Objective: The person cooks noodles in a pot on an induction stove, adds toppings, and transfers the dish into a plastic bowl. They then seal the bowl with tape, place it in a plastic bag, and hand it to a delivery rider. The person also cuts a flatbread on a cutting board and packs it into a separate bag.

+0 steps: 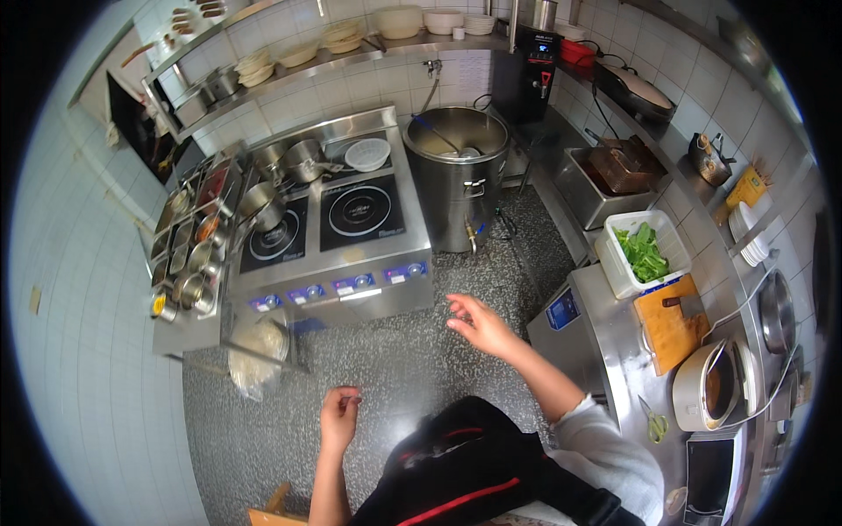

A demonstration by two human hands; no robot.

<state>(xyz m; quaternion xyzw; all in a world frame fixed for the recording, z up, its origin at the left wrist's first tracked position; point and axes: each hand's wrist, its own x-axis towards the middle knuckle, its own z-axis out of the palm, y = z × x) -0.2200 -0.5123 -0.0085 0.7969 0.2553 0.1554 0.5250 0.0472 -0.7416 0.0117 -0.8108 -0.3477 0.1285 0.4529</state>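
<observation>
Both my hands are in the air over the speckled floor and hold nothing. My left hand (339,415) is at the lower middle with its fingers loosely curled, some way in front of the induction range (348,263). Farther forward and to the right, my right hand (481,325) has its thumb and fingers apart, near the front right corner of the range. Beyond it stands a tall steel stock pot (454,191) with a tap and a ladle inside. Several steel saucepans (262,205) and a white plastic strainer (368,154) rest on the range.
Condiment containers (205,256) line the left. Below them sits a plastic-wrapped bundle (258,355). The right counter bears a tub (612,263) of leafy greens (641,253), a wooden cutting board (668,329), green-handled scissors (656,427), a rice cooker (691,394) and a fryer (592,197). Bowls (398,23) stand on the shelf.
</observation>
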